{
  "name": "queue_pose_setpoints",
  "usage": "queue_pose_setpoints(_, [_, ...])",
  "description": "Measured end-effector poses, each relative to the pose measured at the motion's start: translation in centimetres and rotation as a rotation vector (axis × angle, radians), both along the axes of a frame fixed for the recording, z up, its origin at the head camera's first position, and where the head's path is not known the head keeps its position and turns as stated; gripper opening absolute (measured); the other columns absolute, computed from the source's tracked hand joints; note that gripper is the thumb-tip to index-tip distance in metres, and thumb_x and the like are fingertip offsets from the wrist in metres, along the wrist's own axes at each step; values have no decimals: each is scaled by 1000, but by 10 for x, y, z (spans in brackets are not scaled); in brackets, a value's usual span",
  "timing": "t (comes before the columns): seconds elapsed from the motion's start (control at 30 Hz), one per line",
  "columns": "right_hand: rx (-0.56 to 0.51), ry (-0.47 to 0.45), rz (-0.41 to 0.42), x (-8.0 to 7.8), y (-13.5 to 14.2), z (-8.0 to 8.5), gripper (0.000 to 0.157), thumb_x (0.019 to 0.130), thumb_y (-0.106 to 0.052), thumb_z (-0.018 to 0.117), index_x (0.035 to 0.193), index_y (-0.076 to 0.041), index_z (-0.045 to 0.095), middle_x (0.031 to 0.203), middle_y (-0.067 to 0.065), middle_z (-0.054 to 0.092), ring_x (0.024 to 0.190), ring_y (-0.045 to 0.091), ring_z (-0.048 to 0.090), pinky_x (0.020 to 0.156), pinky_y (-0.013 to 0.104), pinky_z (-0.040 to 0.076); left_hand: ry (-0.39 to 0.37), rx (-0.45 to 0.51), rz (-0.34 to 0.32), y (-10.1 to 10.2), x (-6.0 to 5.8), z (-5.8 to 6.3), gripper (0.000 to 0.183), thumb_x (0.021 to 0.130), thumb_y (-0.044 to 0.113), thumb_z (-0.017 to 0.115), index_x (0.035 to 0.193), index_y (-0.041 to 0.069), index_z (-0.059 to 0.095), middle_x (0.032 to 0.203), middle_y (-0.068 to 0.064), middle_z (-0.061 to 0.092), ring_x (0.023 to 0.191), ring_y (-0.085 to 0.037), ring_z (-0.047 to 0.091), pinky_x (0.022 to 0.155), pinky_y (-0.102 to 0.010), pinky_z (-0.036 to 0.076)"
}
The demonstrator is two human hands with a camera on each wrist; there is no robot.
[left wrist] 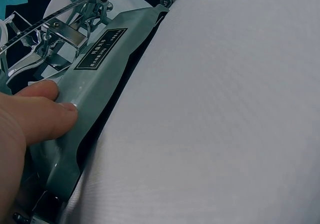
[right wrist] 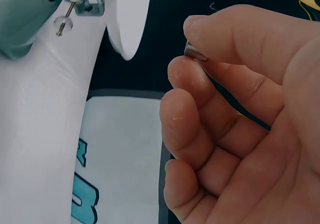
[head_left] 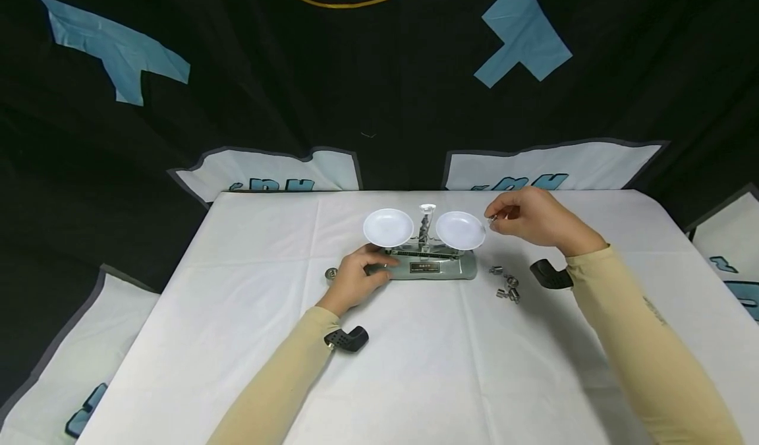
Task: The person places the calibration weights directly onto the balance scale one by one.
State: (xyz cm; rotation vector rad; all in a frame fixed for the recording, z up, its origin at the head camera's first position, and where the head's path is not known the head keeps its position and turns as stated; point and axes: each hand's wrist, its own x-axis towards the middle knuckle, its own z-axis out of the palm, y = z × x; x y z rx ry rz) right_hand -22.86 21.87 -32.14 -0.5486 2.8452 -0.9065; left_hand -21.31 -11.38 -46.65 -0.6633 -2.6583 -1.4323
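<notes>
A green balance scale with two white pans stands near the far side of the table. My left hand holds the left end of its base, and the thumb lies on the green metal in the left wrist view. Thumb and forefinger of my right hand pinch a small metal weight. That hand is raised just right of the right pan. The left pan sits above my left fingers. Both pans look bare.
Several small metal weights lie on the white tablecloth right of the scale. One round metal piece lies left of my left hand. A black curtain hangs behind the table.
</notes>
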Motion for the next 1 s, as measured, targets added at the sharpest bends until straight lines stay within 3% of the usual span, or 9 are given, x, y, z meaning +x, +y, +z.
queue_pose_setpoints(0.6, [67, 0, 46, -25, -41, -2, 21, 88, 3, 67, 107, -1, 77, 105, 14, 76, 95, 28, 65, 74, 32, 56, -9, 10, 6, 0, -2, 1, 22, 84, 7, 73, 105, 8, 80, 141, -17, 63, 139, -35, 54, 117, -51, 43])
queue_pose_setpoints(1.0, [72, 58, 87, -27, -54, -15, 20, 87, 6, 67, 103, 1, 78, 101, 16, 77, 91, 27, 68, 79, 38, 58, -17, 9, 6, 1, 0, 0, 22, 83, 6, 73, 105, 8, 80, 140, -17, 63, 138, -35, 54, 117, -52, 44])
